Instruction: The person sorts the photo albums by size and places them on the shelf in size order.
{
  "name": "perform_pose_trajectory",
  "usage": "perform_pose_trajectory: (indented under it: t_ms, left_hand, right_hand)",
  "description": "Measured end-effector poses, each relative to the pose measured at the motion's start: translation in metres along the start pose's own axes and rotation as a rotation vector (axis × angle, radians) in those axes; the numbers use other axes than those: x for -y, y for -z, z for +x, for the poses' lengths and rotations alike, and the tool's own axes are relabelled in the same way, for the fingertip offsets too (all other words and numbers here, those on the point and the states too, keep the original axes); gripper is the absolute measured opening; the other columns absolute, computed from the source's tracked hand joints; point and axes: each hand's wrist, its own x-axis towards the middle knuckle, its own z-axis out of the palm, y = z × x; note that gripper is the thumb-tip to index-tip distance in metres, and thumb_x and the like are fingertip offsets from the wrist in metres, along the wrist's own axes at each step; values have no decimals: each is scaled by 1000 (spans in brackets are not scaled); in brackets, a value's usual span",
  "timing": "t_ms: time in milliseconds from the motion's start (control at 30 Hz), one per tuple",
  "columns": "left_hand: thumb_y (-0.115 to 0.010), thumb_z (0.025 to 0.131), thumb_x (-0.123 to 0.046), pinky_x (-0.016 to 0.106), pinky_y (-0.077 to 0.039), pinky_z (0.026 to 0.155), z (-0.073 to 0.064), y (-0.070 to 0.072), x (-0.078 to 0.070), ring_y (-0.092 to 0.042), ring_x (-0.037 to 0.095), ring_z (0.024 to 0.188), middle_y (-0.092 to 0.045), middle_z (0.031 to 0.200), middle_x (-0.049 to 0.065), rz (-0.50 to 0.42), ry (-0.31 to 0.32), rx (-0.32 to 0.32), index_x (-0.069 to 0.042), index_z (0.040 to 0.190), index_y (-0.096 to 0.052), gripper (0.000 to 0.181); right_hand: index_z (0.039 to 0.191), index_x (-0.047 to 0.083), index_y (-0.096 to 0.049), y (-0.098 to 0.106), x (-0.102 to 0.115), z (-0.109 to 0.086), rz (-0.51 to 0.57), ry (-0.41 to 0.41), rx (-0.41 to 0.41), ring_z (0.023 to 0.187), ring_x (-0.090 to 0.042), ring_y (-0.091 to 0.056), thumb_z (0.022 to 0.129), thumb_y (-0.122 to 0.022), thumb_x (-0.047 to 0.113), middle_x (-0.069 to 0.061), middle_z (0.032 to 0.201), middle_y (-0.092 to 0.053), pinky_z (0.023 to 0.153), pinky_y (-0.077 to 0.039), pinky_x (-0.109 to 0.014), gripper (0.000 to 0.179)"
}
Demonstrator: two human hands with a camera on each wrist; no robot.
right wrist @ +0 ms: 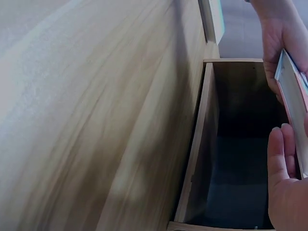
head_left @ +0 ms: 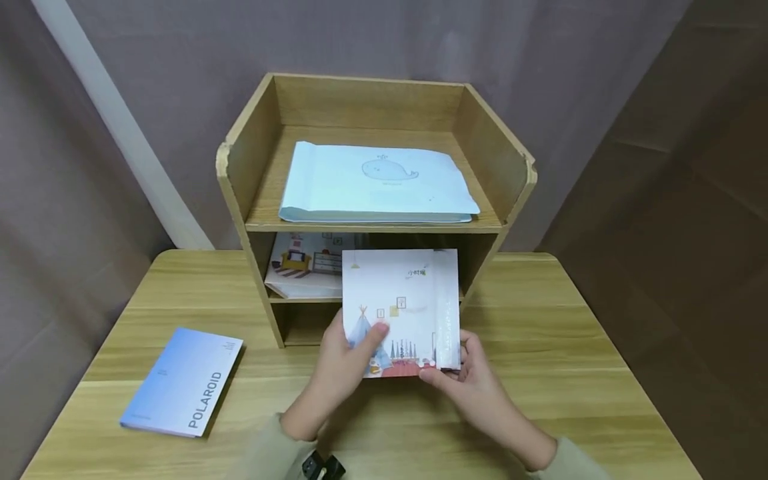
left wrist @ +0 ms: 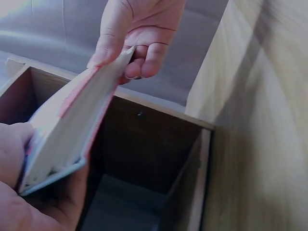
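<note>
My left fingers (head_left: 373,337) pinch the white book (head_left: 411,323), thumb on top; my right fingers (head_left: 471,348) pinch its near right corner. Left of them, blue book (head_left: 181,383) on bench (head_left: 558,360). Beyond my fingers, shelf (head_left: 255,143): second book (head_left: 315,277) inside, whale book (head_left: 381,190) on top.

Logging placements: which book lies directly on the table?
The blue POLAROID book; the whale book and another book lie on shelves, the tent book is held.

Book (head_left: 414,287) before shelf (head_left: 372,101); album (head_left: 378,183) on upper tier (head_left: 372,227); second book (head_left: 312,270) in middle; third (head_left: 180,383) on table (head_left: 552,387), left
</note>
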Motion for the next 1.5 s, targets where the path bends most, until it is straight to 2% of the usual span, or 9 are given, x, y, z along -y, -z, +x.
perform_pose_trajectory:
  t_ms: [133, 267, 467, 633, 800, 1033, 1133, 1400, 1500]
  left_hand:
    - [-74, 88, -26, 33, -57, 66, -2, 2, -7, -64, 19, 81, -59, 103, 7, 96, 44, 13, -10, 127, -43, 53]
    - [-75, 87, -21, 32, -55, 74, -6, 5, -13, -60, 15, 89, -56, 108, 6, 179, 69, 78, -9, 131, -37, 59]
    - [-74, 87, -19, 32, -50, 91, -7, 12, -20, -58, 11, 106, -55, 118, 5, 272, 45, 179, -9, 136, -28, 67]
    - [-74, 86, -13, 35, -47, 94, -6, 14, -22, -54, 14, 110, -51, 122, 7, 318, 18, 180, -9, 139, -26, 72]
    - [-74, 86, -13, 32, -52, 87, -4, 10, -22, -57, 15, 104, -55, 119, 8, 225, -6, 124, -7, 138, -34, 66]
    - [-73, 88, -11, 28, -55, 77, -1, 2, -20, -62, 16, 96, -61, 112, 9, 83, 15, 52, -4, 131, -42, 53]
    - [-72, 89, -14, 28, -56, 77, 1, 2, -21, -63, 17, 96, -62, 113, 11, 48, 28, 46, -3, 129, -43, 51]
    - [-71, 90, -19, 28, -56, 79, 6, 1, -20, -64, 20, 96, -63, 114, 13, 26, 47, 67, 0, 128, -41, 52]
    - [-71, 90, -21, 28, -56, 75, 8, 2, -18, -64, 20, 92, -64, 111, 13, 28, 51, 62, 1, 127, -41, 53]
  right_hand:
    - [129, 4, -30, 0, 1, 5, -14, 4, -10, 93, -26, -67, 83, -76, 9, -19, 114, -62, 79, -57, -36, 66]
    - [126, 1, -30, 2, 2, 9, -28, -3, -44, 92, -25, -68, 83, -75, 5, -21, 115, -62, 78, -57, -34, 62]
    - [125, 1, -31, 3, 5, 16, -50, 0, -68, 94, -23, -68, 84, -75, 5, -21, 117, -62, 78, -57, -33, 61]
    - [128, -1, -29, 4, 7, 19, 0, -6, -58, 92, -26, -68, 85, -73, 3, -24, 116, -60, 79, -57, -36, 62]
    - [133, -3, -27, 9, 12, 22, 15, -18, -50, 83, -29, -68, 88, -70, 4, -24, 111, -60, 78, -57, -36, 62]
    - [133, -1, -29, 15, 19, 27, 18, -60, -43, 82, -30, -68, 89, -70, 9, -22, 109, -62, 79, -57, -36, 61]
    - [132, -3, -30, 15, 23, 30, 32, -78, -50, 82, -30, -68, 89, -69, 6, -24, 108, -62, 79, -57, -36, 59]
    - [134, -6, -31, 18, 29, 34, 41, -133, -52, 80, -31, -68, 89, -69, 6, -25, 109, -61, 78, -57, -36, 60]
    - [133, -7, -32, 18, 29, 36, 42, -140, -51, 80, -31, -68, 89, -69, 7, -25, 109, -61, 78, -57, -37, 59]
